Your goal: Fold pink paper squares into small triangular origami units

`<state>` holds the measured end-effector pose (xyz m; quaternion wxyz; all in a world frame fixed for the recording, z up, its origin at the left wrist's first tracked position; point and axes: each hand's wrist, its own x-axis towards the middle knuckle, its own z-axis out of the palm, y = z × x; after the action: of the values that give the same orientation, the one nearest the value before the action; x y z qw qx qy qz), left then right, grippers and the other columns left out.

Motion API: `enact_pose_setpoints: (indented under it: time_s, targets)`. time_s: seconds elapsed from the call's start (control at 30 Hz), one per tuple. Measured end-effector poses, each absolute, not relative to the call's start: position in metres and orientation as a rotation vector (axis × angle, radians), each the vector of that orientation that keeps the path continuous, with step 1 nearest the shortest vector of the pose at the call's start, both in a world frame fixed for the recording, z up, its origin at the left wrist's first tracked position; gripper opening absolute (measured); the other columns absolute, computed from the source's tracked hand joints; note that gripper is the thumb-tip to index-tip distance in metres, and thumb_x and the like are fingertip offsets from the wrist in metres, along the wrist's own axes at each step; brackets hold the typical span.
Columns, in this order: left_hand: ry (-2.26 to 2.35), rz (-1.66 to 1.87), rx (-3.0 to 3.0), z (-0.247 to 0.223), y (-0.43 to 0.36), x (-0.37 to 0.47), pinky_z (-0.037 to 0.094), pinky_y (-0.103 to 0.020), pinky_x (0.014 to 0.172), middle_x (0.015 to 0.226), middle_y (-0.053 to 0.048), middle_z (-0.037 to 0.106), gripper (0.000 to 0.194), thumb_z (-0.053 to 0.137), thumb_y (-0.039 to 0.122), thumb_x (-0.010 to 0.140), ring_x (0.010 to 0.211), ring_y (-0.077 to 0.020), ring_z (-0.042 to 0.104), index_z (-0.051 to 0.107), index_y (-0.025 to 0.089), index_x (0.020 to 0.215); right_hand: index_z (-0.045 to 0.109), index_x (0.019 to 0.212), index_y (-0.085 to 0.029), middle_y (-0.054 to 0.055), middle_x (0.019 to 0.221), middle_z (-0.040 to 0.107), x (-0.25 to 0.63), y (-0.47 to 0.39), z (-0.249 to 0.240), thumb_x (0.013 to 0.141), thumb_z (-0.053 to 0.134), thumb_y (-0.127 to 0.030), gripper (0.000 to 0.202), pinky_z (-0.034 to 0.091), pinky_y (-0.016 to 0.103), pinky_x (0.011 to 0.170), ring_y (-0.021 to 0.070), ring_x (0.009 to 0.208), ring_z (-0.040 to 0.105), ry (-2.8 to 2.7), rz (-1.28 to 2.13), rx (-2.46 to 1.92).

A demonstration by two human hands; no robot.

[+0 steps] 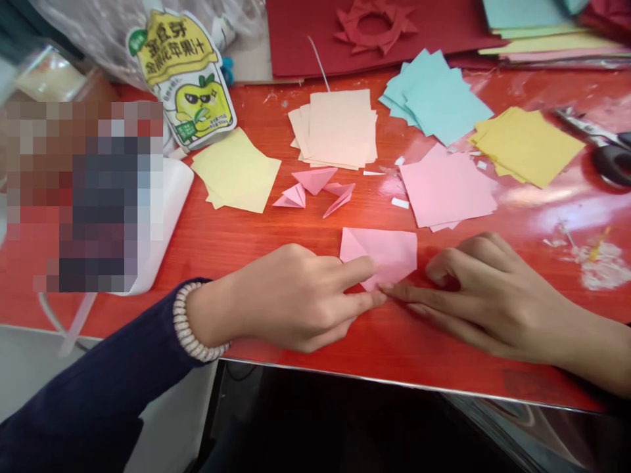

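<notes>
A partly folded sheet of pink origami paper (394,246) lies on the red table, its left and lower corners turned in. My left hand (300,299) holds it down from the left, with the index finger on the paper and another finger at its lower edge. From the right, my right hand (488,295) presses an outstretched index fingertip on the bottom corner, the thumb bent in. The fingertips of both hands nearly meet there. Just beyond the sheet are several small folded pink paper pieces (315,179).
Stacks of square paper lie around: pale yellow (239,172), peach (341,128), light blue (446,98), pink (448,187) and deep yellow (537,148). Scissors (614,157) rest at right. A juice pouch (190,85) stands back left; a red folded paper ring (340,36) lies behind.
</notes>
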<state>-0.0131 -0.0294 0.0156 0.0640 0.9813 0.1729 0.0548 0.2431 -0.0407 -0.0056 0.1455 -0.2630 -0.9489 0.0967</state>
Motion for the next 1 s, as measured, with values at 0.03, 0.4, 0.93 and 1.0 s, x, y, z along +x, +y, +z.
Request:
enact_pose_setpoints:
  time_s: [0.03, 0.4, 0.93, 1.0]
  targets:
    - [0.523, 0.173, 2.961, 0.016, -0.029, -0.013, 0.032, -0.026, 0.045, 0.101, -0.001, 0.058, 0.033, 0.04, 0.024, 0.088, 0.058, -0.0097, 0.047, 0.053, 0.02, 0.118, 0.06, 0.112, -0.022, 0.004, 0.074, 0.045, 0.242, -0.04, -0.005, 0.088, 0.047, -0.023, 0.027, 0.03, 0.034, 0.064, 0.0174, 0.067, 0.036, -2.724, 0.288, -0.776]
    - [0.555, 0.19, 2.987, 0.015, -0.029, -0.011, 0.03, -0.026, 0.044, 0.1, -0.002, 0.06, 0.031, 0.041, 0.025, 0.088, 0.053, -0.0087, 0.049, 0.057, 0.021, 0.114, 0.058, 0.119, -0.016, 0.005, 0.073, 0.041, 0.233, -0.033, -0.012, 0.086, 0.05, -0.022, 0.034, 0.028, 0.031, 0.057, 0.0178, 0.065, 0.034, -2.691, 0.015, -0.812]
    - [0.584, 0.167, 2.98, 0.015, -0.03, -0.013, 0.03, -0.026, 0.042, 0.094, 0.0, 0.061, 0.03, 0.043, 0.026, 0.087, 0.052, -0.0097, 0.05, 0.057, 0.024, 0.114, 0.055, 0.121, -0.02, 0.005, 0.071, 0.045, 0.255, -0.038, -0.013, 0.084, 0.052, -0.023, 0.037, 0.029, 0.034, 0.057, 0.0169, 0.062, 0.034, -2.73, 0.013, -0.834]
    - [0.577, 0.178, 2.974, 0.015, -0.028, -0.014, 0.032, -0.025, 0.043, 0.1, -0.001, 0.062, 0.031, 0.043, 0.025, 0.087, 0.053, -0.0096, 0.052, 0.057, 0.025, 0.114, 0.06, 0.112, -0.018, 0.004, 0.067, 0.045, 0.258, -0.034, -0.01, 0.082, 0.055, -0.02, 0.031, 0.028, 0.033, 0.055, 0.0167, 0.06, 0.033, -2.697, -0.043, -0.819]
